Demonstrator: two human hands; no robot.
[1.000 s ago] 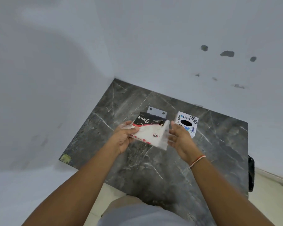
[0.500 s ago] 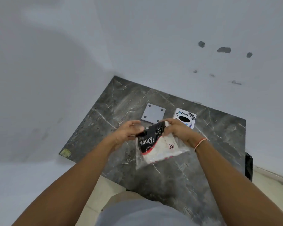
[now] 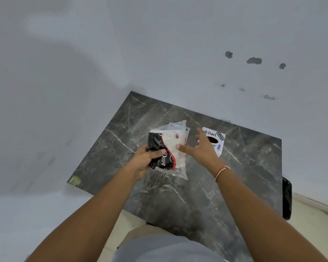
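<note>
A clear plastic bag (image 3: 175, 146) with a black, white and red printed packet inside is held above the dark marble table (image 3: 244, 167). My left hand (image 3: 146, 160) grips the bag at its lower left, thumb across the black part. My right hand (image 3: 203, 148) is beside the bag on the right, fingers spread and straight, its thumb tip touching the white part. A red and white thread band circles the right wrist.
A white box (image 3: 219, 138) marked Dart stands on the table behind my right hand. White walls close the table's left and far sides. A black object (image 3: 286, 197) sits off the table's right edge. A small yellowish sticker (image 3: 74, 180) marks the near left corner.
The bag has been turned upright and raised over the grey plate, which is now hidden. My right hand has let go of the bag's top and opened beside it. My left hand still holds the bag.
</note>
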